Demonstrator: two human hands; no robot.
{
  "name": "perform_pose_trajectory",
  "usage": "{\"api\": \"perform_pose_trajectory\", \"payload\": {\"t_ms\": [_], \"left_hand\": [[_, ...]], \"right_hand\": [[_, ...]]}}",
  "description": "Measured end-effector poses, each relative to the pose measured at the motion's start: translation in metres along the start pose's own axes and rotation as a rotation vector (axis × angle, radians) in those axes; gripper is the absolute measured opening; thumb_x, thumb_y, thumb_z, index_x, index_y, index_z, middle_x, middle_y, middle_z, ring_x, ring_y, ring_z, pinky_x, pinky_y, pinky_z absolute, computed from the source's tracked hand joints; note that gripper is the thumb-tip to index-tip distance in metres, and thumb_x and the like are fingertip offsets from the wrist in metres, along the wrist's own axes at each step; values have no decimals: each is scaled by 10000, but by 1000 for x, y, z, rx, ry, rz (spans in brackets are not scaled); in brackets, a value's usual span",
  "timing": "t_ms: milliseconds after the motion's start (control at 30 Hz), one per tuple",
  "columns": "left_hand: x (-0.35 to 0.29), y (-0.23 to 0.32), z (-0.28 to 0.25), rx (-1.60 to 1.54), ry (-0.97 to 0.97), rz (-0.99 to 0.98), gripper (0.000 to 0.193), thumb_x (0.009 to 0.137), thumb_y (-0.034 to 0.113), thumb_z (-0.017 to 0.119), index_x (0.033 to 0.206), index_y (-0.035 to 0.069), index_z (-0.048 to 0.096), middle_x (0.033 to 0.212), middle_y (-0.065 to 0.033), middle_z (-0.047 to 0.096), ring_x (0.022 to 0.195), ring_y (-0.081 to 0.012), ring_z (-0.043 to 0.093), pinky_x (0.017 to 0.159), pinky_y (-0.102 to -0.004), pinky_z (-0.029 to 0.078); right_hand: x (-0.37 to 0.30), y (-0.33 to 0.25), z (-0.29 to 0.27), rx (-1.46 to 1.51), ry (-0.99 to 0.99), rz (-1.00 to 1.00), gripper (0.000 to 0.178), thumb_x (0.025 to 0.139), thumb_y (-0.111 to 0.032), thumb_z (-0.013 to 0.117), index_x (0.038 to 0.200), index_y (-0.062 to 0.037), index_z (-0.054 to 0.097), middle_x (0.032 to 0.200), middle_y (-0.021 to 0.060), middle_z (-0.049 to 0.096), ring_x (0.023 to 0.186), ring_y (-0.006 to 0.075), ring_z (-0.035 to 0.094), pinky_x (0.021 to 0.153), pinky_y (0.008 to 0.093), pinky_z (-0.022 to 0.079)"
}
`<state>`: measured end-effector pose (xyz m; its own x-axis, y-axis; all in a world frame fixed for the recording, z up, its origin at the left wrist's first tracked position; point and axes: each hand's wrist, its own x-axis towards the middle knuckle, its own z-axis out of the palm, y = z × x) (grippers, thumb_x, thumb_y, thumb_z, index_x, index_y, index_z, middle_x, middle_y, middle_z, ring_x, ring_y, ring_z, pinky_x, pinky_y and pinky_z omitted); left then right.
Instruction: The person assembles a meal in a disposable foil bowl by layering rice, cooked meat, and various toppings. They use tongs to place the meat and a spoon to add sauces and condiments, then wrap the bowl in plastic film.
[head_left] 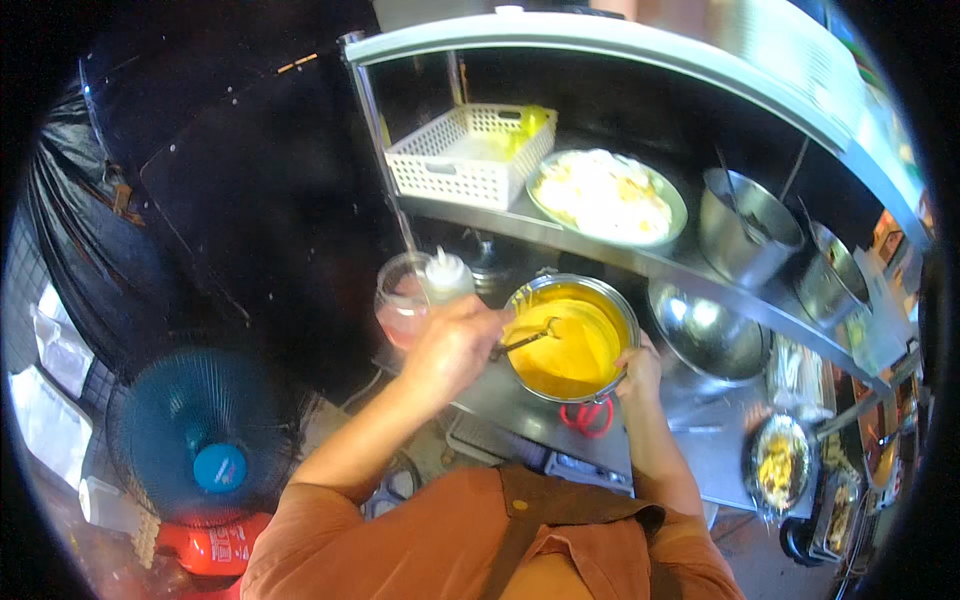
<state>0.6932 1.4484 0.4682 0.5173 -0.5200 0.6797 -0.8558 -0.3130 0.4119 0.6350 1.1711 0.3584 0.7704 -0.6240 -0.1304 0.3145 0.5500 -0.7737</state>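
the left hand (452,345) is clenched round the handle of a metal spoon (528,338), whose bowl dips into thick yellow batter (572,345) inside a round steel pot (613,300); the right hand (640,368) grasps the pot's near right rim, steadying it. judging by the smooth, even, glossy yellow with no dry streaks showing, the stirring looks well along, though the spoon is not yet out. the pot sits on a dull steel counter (700,440). just left of the pot stand a white squeeze bottle (447,275) and a clear plastic jar (400,300); under the pot's near edge lie red-handled scissors (588,416); right of the pot is an empty shiny bowl (708,330); above the pot, a shelf carries a white lattice basket (450,160) and a plate of pale food (606,195).
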Motion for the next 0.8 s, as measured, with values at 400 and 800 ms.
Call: {"api": "perform_pose_trajectory", "payload": {"t_ms": [400, 800], "left_hand": [[278, -153, -72, 170, -342, -23, 322, 851, 195, 625, 1115, 12, 644, 1116, -199, 631, 1013, -292, 625, 887, -340, 475], [349, -190, 38, 561, -674, 115, 651, 664, 408, 782, 1201, 105, 573, 1122, -166, 606, 1059, -330, 572, 902, -366, 450]], "right_hand": [[84, 54, 12, -49, 202, 50, 611, 613, 94, 425, 1210, 5, 517, 1104, 125, 609, 994, 278, 602, 860, 340, 484], [-11, 8, -25, -1147, -89, -277, 508, 786, -183, 709, 1228, 4, 540, 1278, 228, 506, 1214, 352, 462, 1018, 405, 366]]}}
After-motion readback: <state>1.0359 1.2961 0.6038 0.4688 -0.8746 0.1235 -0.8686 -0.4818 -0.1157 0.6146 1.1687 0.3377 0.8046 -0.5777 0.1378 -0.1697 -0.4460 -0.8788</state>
